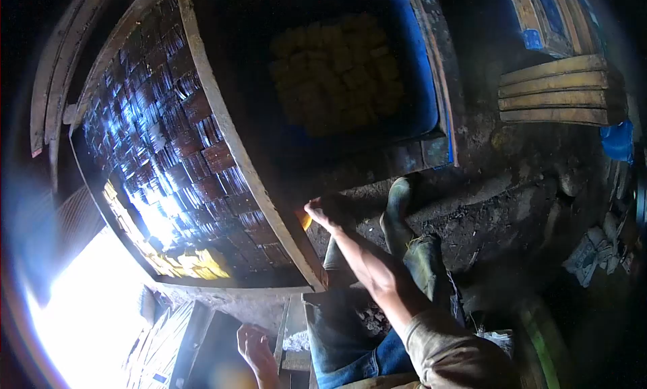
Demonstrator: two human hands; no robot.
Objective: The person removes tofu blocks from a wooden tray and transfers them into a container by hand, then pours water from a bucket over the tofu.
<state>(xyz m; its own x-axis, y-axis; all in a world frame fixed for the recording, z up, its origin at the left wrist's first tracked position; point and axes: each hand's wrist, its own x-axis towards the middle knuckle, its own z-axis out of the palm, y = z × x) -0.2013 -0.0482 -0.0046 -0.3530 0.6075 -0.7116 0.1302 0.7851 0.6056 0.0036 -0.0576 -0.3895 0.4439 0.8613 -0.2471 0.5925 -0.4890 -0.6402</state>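
Note:
My right hand (322, 214) reaches out beside the wooden edge of a large tilted tray (236, 136). Its fingers are closed at a small yellow-orange piece (304, 220), which lies partly in shadow. Low in the view, my left hand (254, 346) hangs below the tray with loosely bent fingers and nothing seen in it. Rows of dark, glossy overlapping pieces (192, 136) cover most of the tray. Yellow pieces (195, 264) show along its lower left border.
A blue-lined box (424, 65) at the top holds many dim yellowish slabs (337, 72). Stacked wooden boards (552, 92) stand at the upper right. My jeans (347, 355) and a boot (397, 200) are below. Bright light comes in at the lower left.

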